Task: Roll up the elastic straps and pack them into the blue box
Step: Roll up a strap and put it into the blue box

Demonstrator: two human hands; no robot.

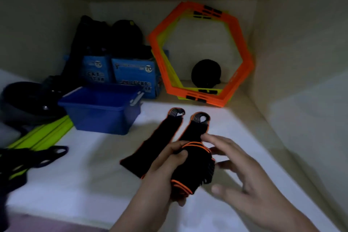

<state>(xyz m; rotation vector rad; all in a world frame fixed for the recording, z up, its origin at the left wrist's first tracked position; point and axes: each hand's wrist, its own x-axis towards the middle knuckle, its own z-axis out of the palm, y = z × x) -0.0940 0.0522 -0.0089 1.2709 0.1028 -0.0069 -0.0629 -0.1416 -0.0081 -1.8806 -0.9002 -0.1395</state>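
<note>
Two black elastic straps with orange edging lie on the white shelf. The left strap [160,137] lies flat, its looped end pointing away from me. The right strap [195,124] is partly wound into a roll [195,167] at its near end. My left hand [163,171] grips that roll from the left. My right hand [243,173] hovers just right of the roll, fingers spread, fingertips near the strap. The blue box [101,117] stands open at the left, a hand's width beyond the straps; its inside looks dark.
Orange and yellow hexagonal frames [241,69] lean on the back wall with a black ball [206,73] behind them. Blue cartons [131,73] and dark bags stand behind the box. Yellow-green bars [43,135] and dark straps [37,158] lie at the left.
</note>
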